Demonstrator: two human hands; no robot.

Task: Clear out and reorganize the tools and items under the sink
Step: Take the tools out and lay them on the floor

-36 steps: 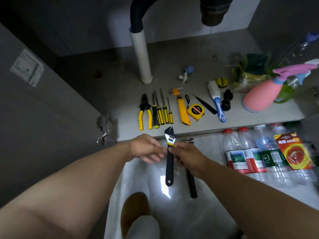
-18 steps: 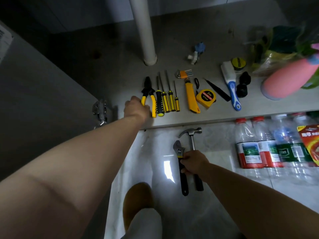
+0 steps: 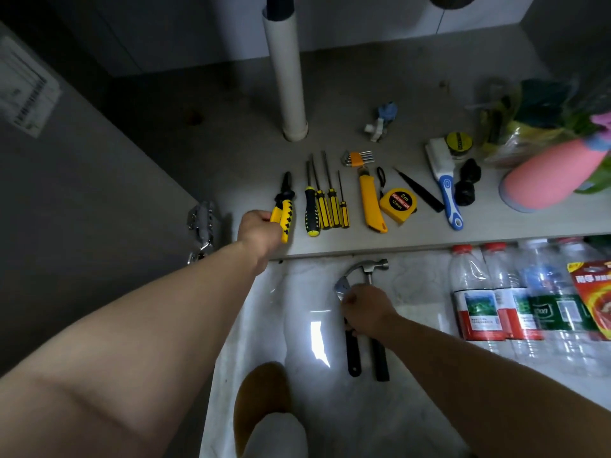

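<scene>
**Yellow-handled tools in a row, heavier ones out on the tiles**

Sorting looks well under way. On the cabinet floor [image 3: 231, 143], in front of the white drain pipe [image 3: 287, 77], a neat row is laid out: pliers [image 3: 283, 206], four screwdrivers [image 3: 325, 206], a utility knife [image 3: 372, 203] and a tape measure [image 3: 397, 201], with hex keys [image 3: 358, 158] just behind them and a brush [image 3: 446, 186] further right. The left hand [image 3: 259, 231] is at the row's left end; its grip is closed round the pliers' handles, with the tool low over the cabinet floor or resting on it — which of the two cannot be told.

Outside the cabinet, on the tiled floor [image 3: 281, 325], the wrench [image 3: 352, 352] and the hammer [image 3: 367, 266] lie side by side, handles toward the person. The right hand [image 3: 365, 307] is on the wrench near its head, fingers curled over it in a closed grip.

What seems left: the wrench and hammer have no place in the row yet, the water bottles [image 3: 479, 302] stand on the tiles at the right, and the right corner of the cabinet — a pink spray bottle [image 3: 542, 180] lying among bags — looks unsorted.
</scene>
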